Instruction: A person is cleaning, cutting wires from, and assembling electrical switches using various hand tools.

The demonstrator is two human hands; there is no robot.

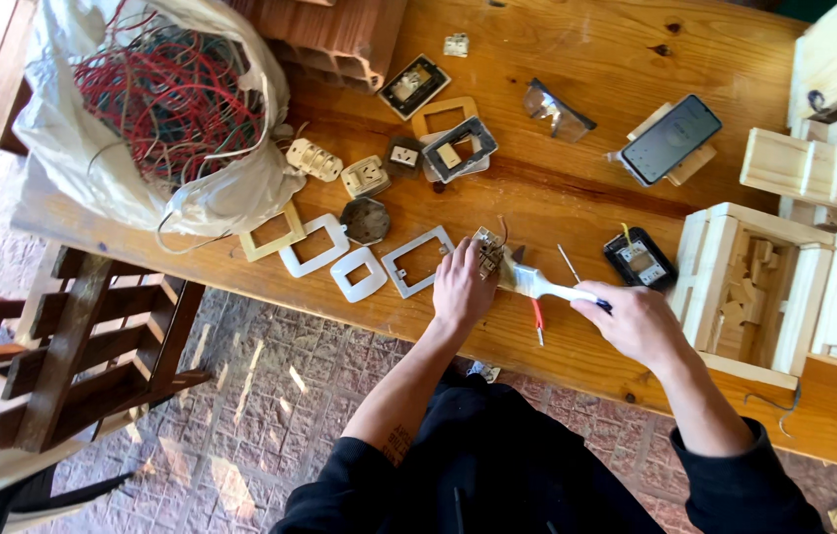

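Left hand (462,288): fingers closed on small beige electrical switch module (486,252), pressed to varnished wooden tabletop (576,188). Right hand (636,321): clamped around white-handled flat paintbrush (534,283), bristles touching module. Grey rectangular cover frame (418,261) just beside left hand.

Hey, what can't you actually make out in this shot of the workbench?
Head view only:
- Small electrical part: mostly covered by the left hand and the brush bristles.
- Brush: handle end hidden inside the right hand.
- Bag of wires: top cut off by the frame edge.
- Phone: screen content too small.
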